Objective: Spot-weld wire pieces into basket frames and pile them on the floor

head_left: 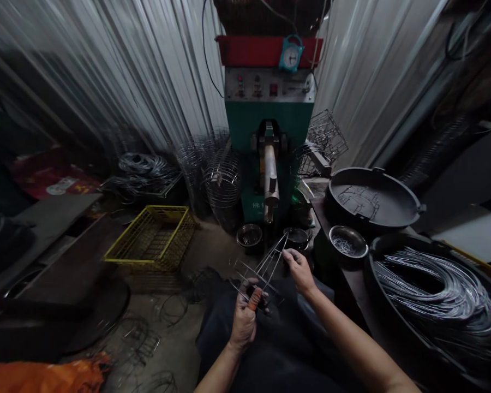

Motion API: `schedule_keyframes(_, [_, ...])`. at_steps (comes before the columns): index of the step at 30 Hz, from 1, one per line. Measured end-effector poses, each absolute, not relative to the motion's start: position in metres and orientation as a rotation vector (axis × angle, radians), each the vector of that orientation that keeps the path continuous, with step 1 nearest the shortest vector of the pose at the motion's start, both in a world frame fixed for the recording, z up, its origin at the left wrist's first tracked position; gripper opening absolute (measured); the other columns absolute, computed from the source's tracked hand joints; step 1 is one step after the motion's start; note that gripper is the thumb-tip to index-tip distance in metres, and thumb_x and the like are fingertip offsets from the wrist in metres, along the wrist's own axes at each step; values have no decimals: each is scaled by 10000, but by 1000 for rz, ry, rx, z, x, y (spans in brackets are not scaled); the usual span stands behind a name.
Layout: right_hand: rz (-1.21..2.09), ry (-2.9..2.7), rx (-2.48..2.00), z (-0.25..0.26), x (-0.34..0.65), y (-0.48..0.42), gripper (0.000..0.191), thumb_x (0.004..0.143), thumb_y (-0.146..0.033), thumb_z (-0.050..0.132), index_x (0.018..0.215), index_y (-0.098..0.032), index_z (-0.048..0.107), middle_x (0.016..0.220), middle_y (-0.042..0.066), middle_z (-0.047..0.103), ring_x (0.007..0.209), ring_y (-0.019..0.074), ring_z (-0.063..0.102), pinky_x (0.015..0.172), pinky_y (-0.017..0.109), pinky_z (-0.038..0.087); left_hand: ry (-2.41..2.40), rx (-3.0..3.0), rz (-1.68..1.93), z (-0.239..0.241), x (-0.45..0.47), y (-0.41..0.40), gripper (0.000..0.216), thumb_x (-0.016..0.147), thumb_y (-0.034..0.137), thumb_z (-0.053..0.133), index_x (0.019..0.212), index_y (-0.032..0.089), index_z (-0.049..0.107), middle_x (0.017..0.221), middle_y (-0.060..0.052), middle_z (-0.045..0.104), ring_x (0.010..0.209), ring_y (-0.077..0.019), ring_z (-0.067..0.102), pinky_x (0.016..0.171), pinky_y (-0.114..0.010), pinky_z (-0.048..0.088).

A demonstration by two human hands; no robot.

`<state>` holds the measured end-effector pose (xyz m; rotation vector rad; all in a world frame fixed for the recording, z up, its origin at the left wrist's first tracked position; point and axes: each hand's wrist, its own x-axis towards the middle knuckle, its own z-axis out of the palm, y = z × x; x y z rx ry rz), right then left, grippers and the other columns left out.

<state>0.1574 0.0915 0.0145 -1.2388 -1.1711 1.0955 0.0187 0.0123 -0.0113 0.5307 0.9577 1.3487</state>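
Note:
Above my lap, my left hand (247, 311) is closed around the lower part of a wire frame (265, 265) made of thin metal rods. An orange-brown covering shows on one finger or the thumb of that hand. My right hand (299, 268) pinches at the frame's upper right side, its thumb and fingertips together near a rod. The rods run up to a narrow tip in front of the green machine (245, 131), below its metal electrode arm (270, 174). Exactly what the right fingertips grip is too small to make out.
To the right, a round black pan (409, 210) holds wire pieces, a metal bowl (354, 251) small pins, and a black tub (376, 284) wire hoops. A yellow wire basket (147, 259) stands left; wire hoops (225, 177) lean beside the machine. An orange cloth (49, 376) lies lower left.

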Motion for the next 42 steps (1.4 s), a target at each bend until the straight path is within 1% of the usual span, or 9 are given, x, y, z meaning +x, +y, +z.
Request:
schedule_keyframes(6, [1046, -1142, -1266, 15, 156, 101, 345, 725, -494, 527, 630, -163, 525, 569, -17, 407, 553, 107, 360, 498, 209, 303, 940, 540, 1343, -16, 17, 21, 391, 667, 349, 665, 967, 204, 460, 691, 12, 585, 566, -103, 531, 476, -192, 426])
schedule_keyframes(13, [1078, -1093, -1237, 10, 155, 115, 316, 725, -471, 537, 645, -165, 525, 597, -13, 434, 578, 113, 386, 527, 210, 323, 965, 480, 1316, -16, 18, 37, 421, 636, 371, 684, 955, 212, 460, 648, 25, 581, 526, -108, 532, 453, -200, 419])
schedule_keyframes(22, [1120, -1055, -1211, 1, 157, 128, 306, 725, -457, 547, 631, -167, 515, 591, -26, 437, 564, 106, 388, 540, 213, 315, 985, 507, 1317, -17, 17, 49, 411, 641, 380, 676, 953, 201, 479, 650, 23, 567, 546, -109, 545, 450, -192, 422])
schedule_keyframes(27, [1173, -1031, -1169, -5, 160, 133, 307, 728, -449, 561, 623, -167, 499, 580, -37, 419, 543, 94, 377, 520, 210, 305, 984, 500, 1302, -16, 15, 52, 426, 625, 380, 688, 948, 200, 477, 653, 18, 569, 551, -114, 548, 445, -192, 417])
schedule_keyframes(32, [1200, -1034, -1154, -3, 158, 137, 320, 700, -446, 593, 588, -162, 498, 531, -46, 391, 492, 85, 338, 469, 213, 273, 965, 514, 1312, -16, 15, 53, 402, 654, 367, 669, 954, 198, 462, 663, 13, 574, 565, -114, 544, 443, -191, 417])
schedule_keyframes(36, [1210, -1017, -1136, 1, 156, 140, 312, 693, -432, 604, 582, -159, 498, 526, -43, 392, 490, 83, 339, 462, 210, 270, 957, 526, 1323, -16, 16, 56, 390, 675, 360, 652, 963, 199, 446, 673, 11, 580, 562, -111, 536, 431, -186, 408])
schedule_keyframes(42, [1256, -920, -1092, -1, 154, 151, 303, 683, -411, 620, 576, -158, 492, 523, -46, 401, 473, 74, 343, 446, 203, 273, 948, 523, 1351, -9, 17, 68, 398, 653, 364, 670, 947, 197, 461, 658, 20, 571, 531, -96, 523, 426, -177, 392])
